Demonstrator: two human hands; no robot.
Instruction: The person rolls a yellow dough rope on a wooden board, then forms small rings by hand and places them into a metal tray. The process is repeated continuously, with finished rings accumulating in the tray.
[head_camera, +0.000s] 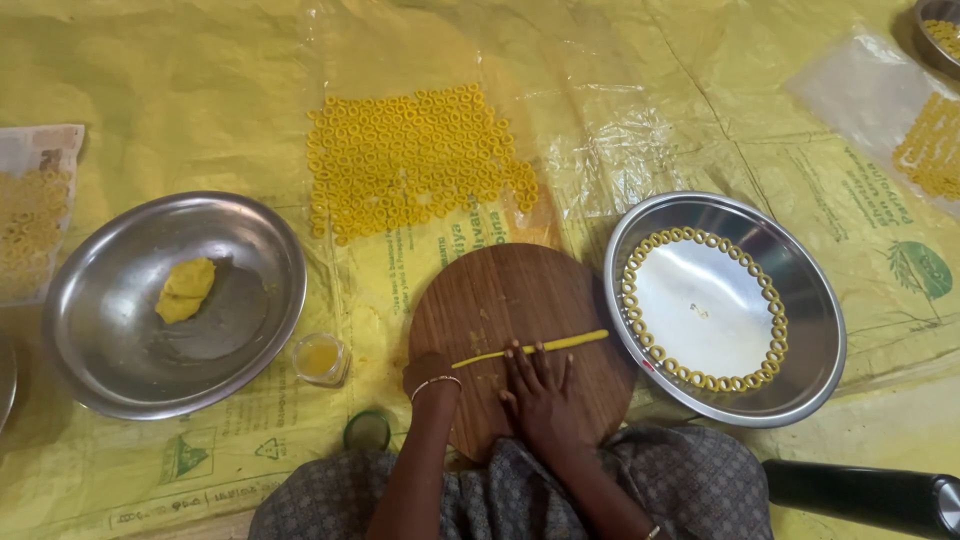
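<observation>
My right hand (540, 385): fingers spread flat on the dough rope (530, 348).
My left hand (430, 372): at the rope's left end, fingers hidden, cannot tell.
Board (500, 290): bare wood beyond the rope.
Right tray (820, 320): rings (700, 236) along its rim, middle bare.
Far sheet (200, 100): ring patch (410, 160).
</observation>
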